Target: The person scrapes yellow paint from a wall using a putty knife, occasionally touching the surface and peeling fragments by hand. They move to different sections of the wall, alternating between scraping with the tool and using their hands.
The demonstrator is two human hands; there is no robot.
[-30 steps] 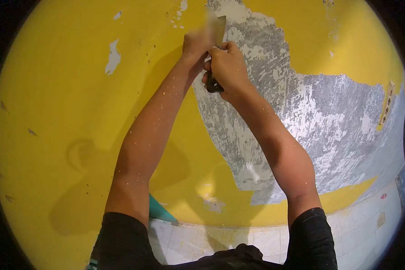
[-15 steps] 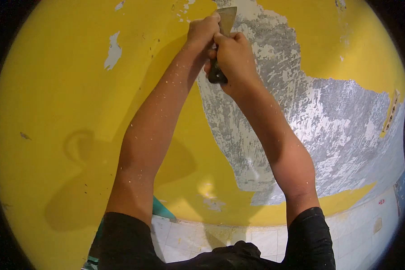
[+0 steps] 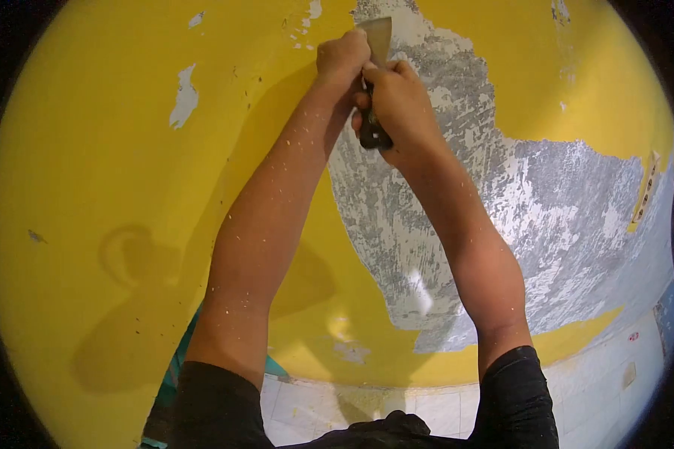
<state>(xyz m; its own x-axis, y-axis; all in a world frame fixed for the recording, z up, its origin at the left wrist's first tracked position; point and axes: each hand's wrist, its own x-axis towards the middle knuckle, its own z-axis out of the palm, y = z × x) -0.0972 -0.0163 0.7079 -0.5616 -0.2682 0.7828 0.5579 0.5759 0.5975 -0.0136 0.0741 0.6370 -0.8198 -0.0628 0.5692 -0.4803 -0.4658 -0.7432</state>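
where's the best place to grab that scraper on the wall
Take the scraper by its dark handle, from below: the blade points up against the wall, handle lowest. The right hand wraps it so; the left hand holds higher, by the blade.

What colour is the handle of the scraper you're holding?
Black. Head view: the handle of the scraper pokes out under the right hand.

Bright yellow wall (image 3: 90, 187) with mottled grey-white scraped patch (image 3: 547, 217), black sleeves (image 3: 216, 404), white-tiled floor (image 3: 606, 374), teal object (image 3: 174, 374)

One head cam, fisheye, v. near wall (image 3: 90, 187), front-on, floor (image 3: 591, 382) at btm edge.
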